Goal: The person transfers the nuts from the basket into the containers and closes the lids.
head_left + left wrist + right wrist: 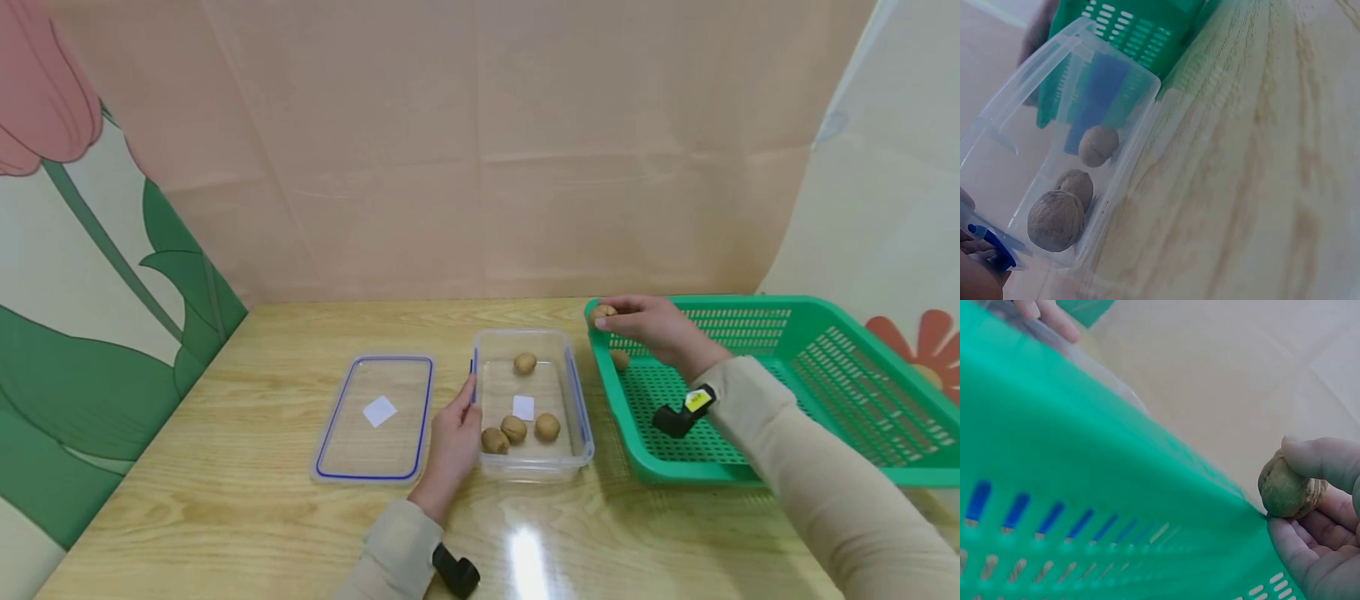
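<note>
My right hand (pixel 660 329) pinches a walnut (pixel 602 314) between thumb and fingers at the upper left rim of the green basket (pixel 626 433). In the right wrist view this walnut (pixel 1288 487) shows close up. Another walnut (pixel 619 360) lies in the basket below that hand. At the middle of the table my left hand (pixel 453 442) holds the left side wall of a clear plastic container (pixel 536 461), beside its blue latch (pixel 994 247). Several walnuts lie inside it, one toward the back (pixel 525 363) and the others near the front (pixel 547 427).
Left of the container, a clear lid (pixel 375 454) with a blue seal lies flat on the wooden table (pixel 247 467). White square labels mark the lid (pixel 379 411) and the container floor (pixel 523 407). A plain backdrop (pixel 472 150) rises behind the table.
</note>
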Tool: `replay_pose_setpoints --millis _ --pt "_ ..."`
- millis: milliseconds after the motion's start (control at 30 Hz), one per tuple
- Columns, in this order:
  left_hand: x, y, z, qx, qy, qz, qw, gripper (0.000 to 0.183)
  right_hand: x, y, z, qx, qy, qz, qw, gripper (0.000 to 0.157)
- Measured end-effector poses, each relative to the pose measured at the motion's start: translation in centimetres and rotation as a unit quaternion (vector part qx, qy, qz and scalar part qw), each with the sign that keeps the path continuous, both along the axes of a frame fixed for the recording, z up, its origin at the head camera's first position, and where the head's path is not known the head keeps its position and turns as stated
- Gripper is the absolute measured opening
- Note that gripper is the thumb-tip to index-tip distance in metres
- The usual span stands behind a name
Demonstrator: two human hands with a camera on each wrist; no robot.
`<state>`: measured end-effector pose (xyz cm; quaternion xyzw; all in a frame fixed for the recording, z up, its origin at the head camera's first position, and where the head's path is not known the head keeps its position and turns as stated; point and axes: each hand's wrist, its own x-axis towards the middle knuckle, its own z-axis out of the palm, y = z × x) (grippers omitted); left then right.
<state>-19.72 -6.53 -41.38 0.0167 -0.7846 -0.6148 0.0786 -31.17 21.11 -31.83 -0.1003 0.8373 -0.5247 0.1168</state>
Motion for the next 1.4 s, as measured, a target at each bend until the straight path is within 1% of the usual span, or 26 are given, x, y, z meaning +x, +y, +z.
replay_pose_setpoints --millis 167,267,433,700,967,1200,1400 --pt "0.0 0.1 -0.1 0.003 -0.002 -0.002 1.0000 0.046 0.3 -0.8 0.3 -0.016 -0.013 0.010 1.000 0.062" --pt "-0.1 0.1 -0.2 0.001 0.004 -0.001 1.0000 0.046 0.4 -1.3 0.4 -0.030 -0.019 0.017 0.999 0.063" --pt "-0.1 0.1 -0.3 -0.003 0.009 0.005 0.9999 0.045 0.7 -2.3 0.4 -0.038 -0.027 0.029 0.998 0.061" --pt "-0.2 0.1 -0.4 -0.002 0.013 0.007 0.9999 0.045 1.3 -4.3 0.5 -0.025 -0.015 0.051 0.998 0.052" --pt "-0.2 0.1 -0.3 -0.003 0.007 0.007 0.9999 0.045 1.7 -5.8 0.1 -0.029 -0.021 0.061 0.997 0.051" --pt "-0.2 0.1 -0.2 -0.002 0.011 0.005 0.9999 0.045 2.0 -6.7 -0.2 -0.006 -0.025 0.068 0.997 0.052" --pt "-0.2 0.1 -0.3 -0.005 0.015 0.006 0.9999 0.045 2.2 -7.7 -0.5 0.024 -0.008 0.072 0.997 0.047"
